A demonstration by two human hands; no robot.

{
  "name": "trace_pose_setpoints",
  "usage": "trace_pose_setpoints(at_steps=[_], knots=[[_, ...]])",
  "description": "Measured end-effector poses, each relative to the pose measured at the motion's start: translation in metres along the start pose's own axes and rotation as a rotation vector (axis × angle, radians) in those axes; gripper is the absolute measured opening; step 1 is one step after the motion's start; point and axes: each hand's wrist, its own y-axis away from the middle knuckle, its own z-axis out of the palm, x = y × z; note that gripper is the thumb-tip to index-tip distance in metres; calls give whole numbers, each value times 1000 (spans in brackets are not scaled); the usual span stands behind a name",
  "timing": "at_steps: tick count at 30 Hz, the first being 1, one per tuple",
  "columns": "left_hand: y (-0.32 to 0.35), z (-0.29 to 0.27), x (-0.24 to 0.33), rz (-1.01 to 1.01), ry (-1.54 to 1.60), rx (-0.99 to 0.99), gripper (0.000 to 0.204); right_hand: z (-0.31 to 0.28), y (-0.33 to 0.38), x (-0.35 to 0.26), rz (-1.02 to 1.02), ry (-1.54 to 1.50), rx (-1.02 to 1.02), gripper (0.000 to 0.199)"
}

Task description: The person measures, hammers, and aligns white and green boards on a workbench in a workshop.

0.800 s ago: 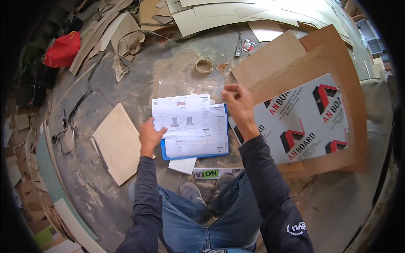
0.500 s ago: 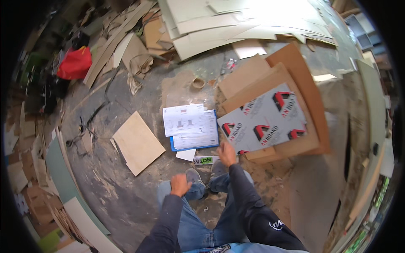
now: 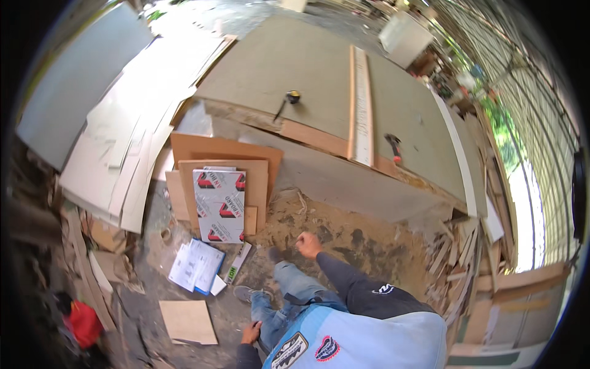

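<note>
My right hand [image 3: 308, 244] hangs above the dusty floor, fingers curled in and no object visible in them. Nearest it is the panel bench. Down beside my left thigh is my left hand [image 3: 251, 333], its fingers loosely apart and nothing seen in them. To the left of my feet, a blue clipboard [image 3: 215, 275] lies on the floor under printed paper sheets [image 3: 192, 264]. Farther ahead leans or lies a grey printed board [image 3: 221, 197] on brown board sheets [image 3: 261, 184]. A pale plywood square [image 3: 187, 321] rests on the floor left of my left hand.
Ahead stands a low stack topped by large grey-green panels [image 3: 295, 55], bearing a tape measure [image 3: 293, 96], a long wooden strip [image 3: 361, 104] and a hammer [image 3: 394, 149]. White sheets [image 3: 123, 154] are piled at left. Wood offcuts [image 3: 448, 258] crowd the right; a red bag [image 3: 83, 323] sits lower left.
My view and body have turned to the right, bringing the panel stack, tape measure and hammer into view. The papers and printed board now appear farther left. My right hand has swung outward.
</note>
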Motion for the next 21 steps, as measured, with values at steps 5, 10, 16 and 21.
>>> trace_pose_setpoints(at_steps=[5,10,16,21], knots=[[24,20,-5,-131,479,110,50,-107,-33,85,31,-140,599,14],[9,88,68,-277,546,166,51,-262,-90,213,135,68,980,16],[-37,214,157,-339,505,370,50,-332,-171,193,-225,-75,857,18],[-41,322,204,-134,452,786,48,-306,-225,119,-638,-59,679,22]])
